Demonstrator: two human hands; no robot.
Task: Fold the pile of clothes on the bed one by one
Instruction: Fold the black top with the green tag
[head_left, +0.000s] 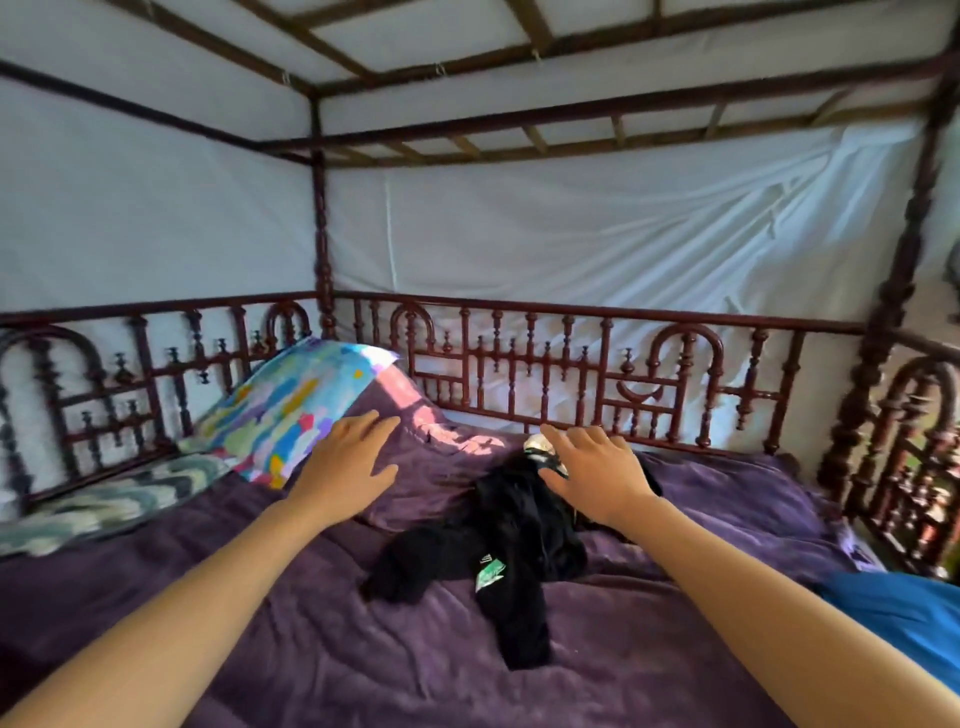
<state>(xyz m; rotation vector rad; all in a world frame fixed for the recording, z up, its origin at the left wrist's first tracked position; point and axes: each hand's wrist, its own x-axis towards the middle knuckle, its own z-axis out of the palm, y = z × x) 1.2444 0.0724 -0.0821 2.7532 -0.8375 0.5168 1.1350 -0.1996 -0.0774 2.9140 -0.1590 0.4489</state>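
**On the bed, beneath the right grip: black clothes pile lies unfolded**

Left grip (345, 462) is spread with fingers straight. It holds nothing and is over the purple bedspread (260, 634). Right grip (597, 473) is also spread, over the far end of the clothes pile (498, 530); whether it touches cannot be told.

The pile is crumpled and runs from under the right grip back toward the person. A pale crumpled item (536, 448) sits just beside that grip's forefinger.

Beyond both grips, a carved wooden rail (571, 358) bounds the bed. A multicoloured pillow (291, 410) leans against the rail, just beyond the left grip. Bare bedspread lies between the grips and nearer than both. Blue cloth (909, 608) lies right of the right forearm.

A green-and-white print (489, 570) shows on the pile, nearer than the right grip. Its lettering is not legible.
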